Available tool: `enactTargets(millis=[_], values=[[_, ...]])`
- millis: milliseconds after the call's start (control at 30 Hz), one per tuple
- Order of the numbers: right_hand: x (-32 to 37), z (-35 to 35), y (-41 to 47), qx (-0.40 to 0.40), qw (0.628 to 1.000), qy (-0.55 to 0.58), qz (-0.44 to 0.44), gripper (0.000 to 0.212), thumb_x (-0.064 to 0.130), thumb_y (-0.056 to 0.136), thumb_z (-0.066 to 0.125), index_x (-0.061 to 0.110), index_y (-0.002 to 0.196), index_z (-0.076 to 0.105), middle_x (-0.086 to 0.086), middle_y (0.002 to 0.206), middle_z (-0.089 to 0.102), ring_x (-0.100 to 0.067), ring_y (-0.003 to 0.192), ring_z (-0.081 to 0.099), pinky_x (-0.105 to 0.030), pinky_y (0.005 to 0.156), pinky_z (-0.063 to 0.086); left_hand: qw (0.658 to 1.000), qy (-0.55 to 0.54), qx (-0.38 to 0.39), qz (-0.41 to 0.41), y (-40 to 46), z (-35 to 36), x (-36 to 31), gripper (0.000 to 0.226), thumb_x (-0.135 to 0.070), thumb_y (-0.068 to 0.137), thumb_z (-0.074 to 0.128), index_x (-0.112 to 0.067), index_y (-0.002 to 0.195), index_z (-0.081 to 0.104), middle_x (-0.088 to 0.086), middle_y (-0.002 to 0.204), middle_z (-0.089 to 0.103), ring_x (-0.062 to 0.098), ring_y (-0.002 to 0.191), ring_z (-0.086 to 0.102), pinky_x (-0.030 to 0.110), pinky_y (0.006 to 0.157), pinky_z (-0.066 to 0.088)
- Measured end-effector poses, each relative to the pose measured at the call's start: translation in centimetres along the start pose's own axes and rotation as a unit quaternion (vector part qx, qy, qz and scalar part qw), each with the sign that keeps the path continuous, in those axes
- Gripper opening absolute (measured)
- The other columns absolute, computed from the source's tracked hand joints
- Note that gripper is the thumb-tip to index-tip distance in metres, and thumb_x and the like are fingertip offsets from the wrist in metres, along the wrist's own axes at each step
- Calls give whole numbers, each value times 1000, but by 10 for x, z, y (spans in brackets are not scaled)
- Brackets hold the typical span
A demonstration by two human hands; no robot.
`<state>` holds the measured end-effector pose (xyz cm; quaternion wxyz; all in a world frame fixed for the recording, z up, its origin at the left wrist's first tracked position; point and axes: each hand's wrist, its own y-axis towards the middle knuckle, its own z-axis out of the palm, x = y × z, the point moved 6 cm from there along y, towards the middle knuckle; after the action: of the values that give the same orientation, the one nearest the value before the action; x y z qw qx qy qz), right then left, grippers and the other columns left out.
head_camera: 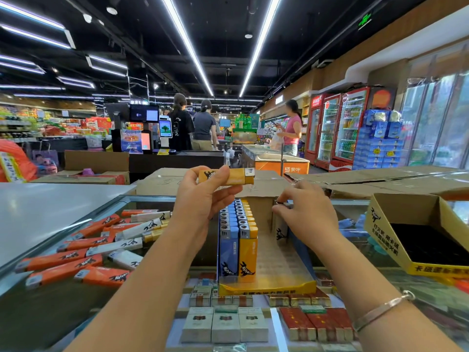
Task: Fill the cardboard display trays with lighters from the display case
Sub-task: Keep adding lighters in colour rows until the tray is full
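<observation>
My left hand [203,196] holds a yellow lighter [228,177] sideways, lifted above the glass counter. Below it stands a yellow cardboard display tray [269,288] with a row of blue lighters [228,240] and a row of yellow lighters [247,240] upright along its left side. My right hand [307,212] reaches over the tray's back right, its fingers pinching the top of a lighter [281,232] that stands there. Loose orange and white lighters [101,245] lie scattered on the glass to the left.
A second yellow tray box [396,232] sits tilted at the right with a dark inside. Cigarette packs [225,323] show under the glass. Flattened cardboard boxes [380,176] lie behind the counter. People stand at the checkout beyond.
</observation>
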<state>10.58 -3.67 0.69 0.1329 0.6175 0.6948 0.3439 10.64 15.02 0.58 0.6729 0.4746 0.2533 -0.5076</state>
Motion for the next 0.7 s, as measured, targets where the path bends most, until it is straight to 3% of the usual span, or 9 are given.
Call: enactTargets(millis=[100, 167, 233, 300, 400, 500, 700], values=[[8, -16, -3, -59, 971, 232, -9, 17, 28, 86, 63, 21, 101, 66, 2, 95, 60, -6, 85, 51, -19, 72, 37, 1000, -9, 24, 0, -1, 5, -2, 30, -23, 78, 68, -17, 99, 47, 7, 85, 74, 23, 78, 72, 21, 53, 55], [18, -21, -6, -28, 910, 414, -3, 11, 27, 84, 65, 27, 95, 66, 0, 84, 66, -5, 76, 58, -13, 64, 42, 999, -8, 39, 7, -1, 8, -3, 37, -25, 71, 70, -17, 99, 47, 8, 87, 74, 24, 80, 71, 21, 55, 55], [29, -19, -9, 30, 850, 527, 2, 18, 33, 80, 66, 27, 97, 65, 1, 77, 70, -5, 69, 63, -13, 58, 46, 998, 6, 59, 20, -3, 10, -4, 37, -26, 64, 72, -17, 91, 49, 9, 90, 73, 26, 83, 71, 22, 58, 56], [34, -16, -10, 64, 809, 584, 10, 33, 40, 74, 63, 21, 101, 64, 0, 74, 71, -9, 63, 63, -17, 57, 48, 994, 29, 96, 38, -4, 14, -5, 28, -25, 60, 75, -21, 77, 53, 7, 89, 71, 27, 88, 70, 24, 62, 56], [33, -14, -11, 73, 770, 633, 24, 29, 36, 73, 63, 17, 96, 65, -4, 71, 69, -13, 59, 61, -20, 55, 50, 984, 96, 132, 72, -8, 21, -6, 21, -17, 67, 74, -27, 66, 56, -1, 83, 68, 22, 86, 67, 25, 67, 54], [32, -14, -12, 70, 758, 648, 26, 22, 32, 72, 64, 15, 87, 67, -4, 70, 67, -13, 59, 59, -21, 55, 50, 972, 163, 128, 112, -10, 24, -9, 25, -7, 75, 72, -23, 74, 54, -7, 78, 68, 12, 78, 65, 19, 67, 52], [15, -25, -8, 0, 748, 661, 67, 13, 19, 79, 64, 10, 87, 68, -3, 70, 66, -16, 59, 58, -21, 51, 49, 958, 235, 140, 82, -10, 28, -2, 28, -20, 82, 68, -31, 103, 54, -13, 92, 71, 1, 84, 66, 12, 67, 48]])
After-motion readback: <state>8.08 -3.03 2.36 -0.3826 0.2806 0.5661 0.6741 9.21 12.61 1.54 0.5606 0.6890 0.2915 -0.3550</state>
